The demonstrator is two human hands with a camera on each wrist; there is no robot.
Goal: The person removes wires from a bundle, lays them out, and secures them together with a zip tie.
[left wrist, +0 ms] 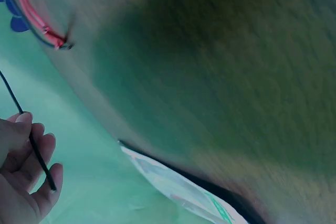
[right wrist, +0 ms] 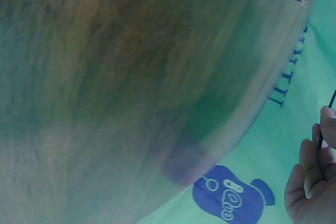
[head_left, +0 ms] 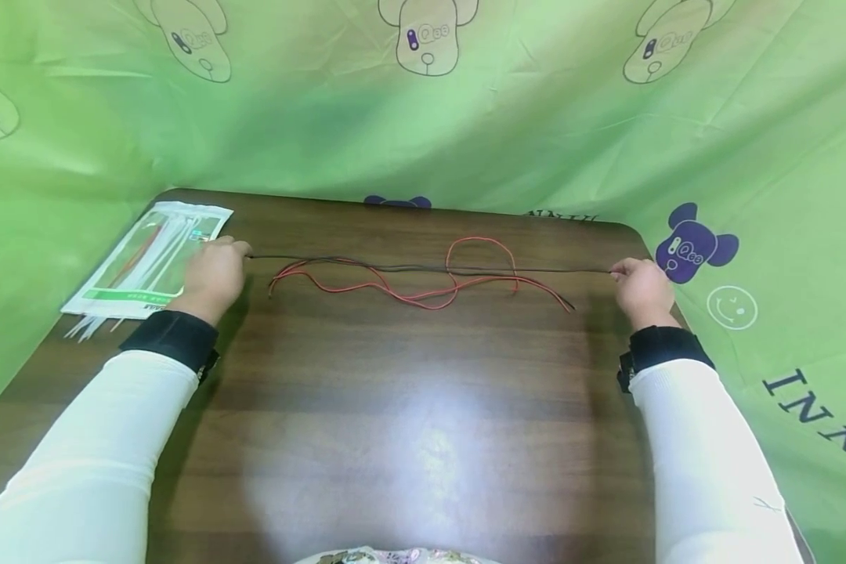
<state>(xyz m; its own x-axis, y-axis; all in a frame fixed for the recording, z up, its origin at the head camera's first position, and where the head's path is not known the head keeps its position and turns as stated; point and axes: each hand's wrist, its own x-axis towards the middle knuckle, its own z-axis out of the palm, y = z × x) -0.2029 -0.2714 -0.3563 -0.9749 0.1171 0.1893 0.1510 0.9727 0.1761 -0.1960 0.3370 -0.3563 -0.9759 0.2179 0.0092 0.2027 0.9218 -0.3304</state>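
Note:
A thin black wire (head_left: 550, 270) is stretched nearly straight from side to side above the table. My left hand (head_left: 217, 270) pinches its left end; in the left wrist view the tip of the black wire (left wrist: 41, 157) lies across the fingers. Pinching the opposite end is my right hand (head_left: 643, 288), where a short piece of black wire (right wrist: 321, 139) shows between thumb and fingers. Beneath the stretched wire, several red wires (head_left: 423, 305) lie loosely curved and crossing, along with more black wire. One red wire makes a tall loop toward the back.
Left of the left hand lies a clear-fronted bag (head_left: 130, 270) of white cable ties, some ends sticking out at its lower corner. The brown wooden table (head_left: 409, 392) has rounded back corners. A green printed cloth (head_left: 310, 125) hangs behind it and along both sides.

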